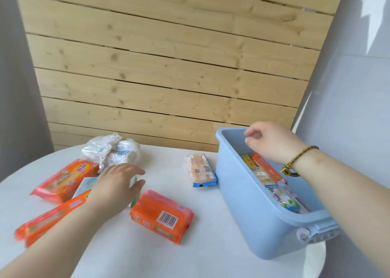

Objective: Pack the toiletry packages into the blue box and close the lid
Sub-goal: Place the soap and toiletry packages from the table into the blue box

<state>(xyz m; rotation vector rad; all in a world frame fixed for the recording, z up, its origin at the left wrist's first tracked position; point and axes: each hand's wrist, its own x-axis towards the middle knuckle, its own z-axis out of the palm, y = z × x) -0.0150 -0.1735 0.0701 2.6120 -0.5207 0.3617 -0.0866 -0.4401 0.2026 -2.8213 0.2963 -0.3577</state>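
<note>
The blue box (238, 185) stands open at the right of the white table, with several packages (266, 172) inside. My right hand (272, 142) hovers over the box's far end, fingers loosely curled and holding nothing. My left hand (116, 185) lies spread over a pale blue-and-white packet (84, 185), fingers apart; a firm grip is not visible. Around it lie orange packages: one at the far left (61, 180), one under my forearm (48, 220), one in the middle (162, 216). A blue-edged packet (200, 170) lies beside the box.
A white plastic bag bundle (111, 149) sits at the back left of the round white table (211, 246). A wooden plank wall (168, 66) rises behind it. The box's latch (316, 233) overhangs the table's right edge.
</note>
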